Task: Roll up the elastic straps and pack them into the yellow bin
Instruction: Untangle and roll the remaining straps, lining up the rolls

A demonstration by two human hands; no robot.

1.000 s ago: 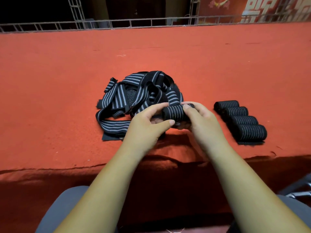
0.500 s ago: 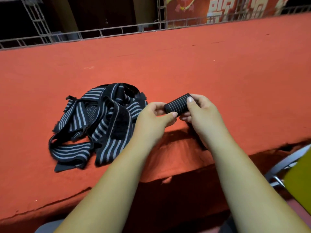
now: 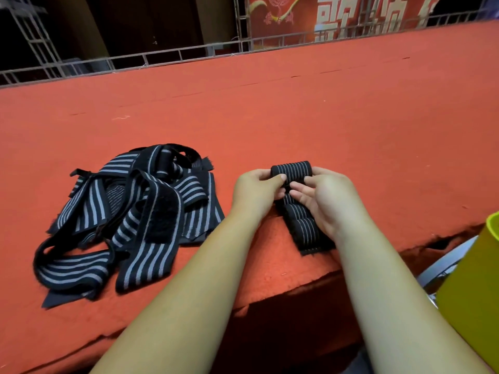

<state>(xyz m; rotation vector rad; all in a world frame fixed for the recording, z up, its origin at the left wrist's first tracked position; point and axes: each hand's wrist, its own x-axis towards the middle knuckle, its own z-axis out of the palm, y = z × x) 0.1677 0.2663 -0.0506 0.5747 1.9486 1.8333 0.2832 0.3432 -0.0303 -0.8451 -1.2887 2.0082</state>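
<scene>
Rightward, the left hand (image 3: 256,190) and right hand (image 3: 324,198) had carried the roll (image 3: 291,170) to the far end of the row (image 3: 305,230) on the tabletop (image 3: 351,117), fingers (image 3: 299,188) pinching its ends. Loose straps (image 3: 129,211) lay left, the bin (image 3: 475,292) right. Soft, light and springy, it would likely unroll unless gripped around the middle.

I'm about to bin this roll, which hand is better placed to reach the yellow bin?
Probably right: the right hand and left hand both hold the rolled strap, but the yellow bin is on the right.
</scene>
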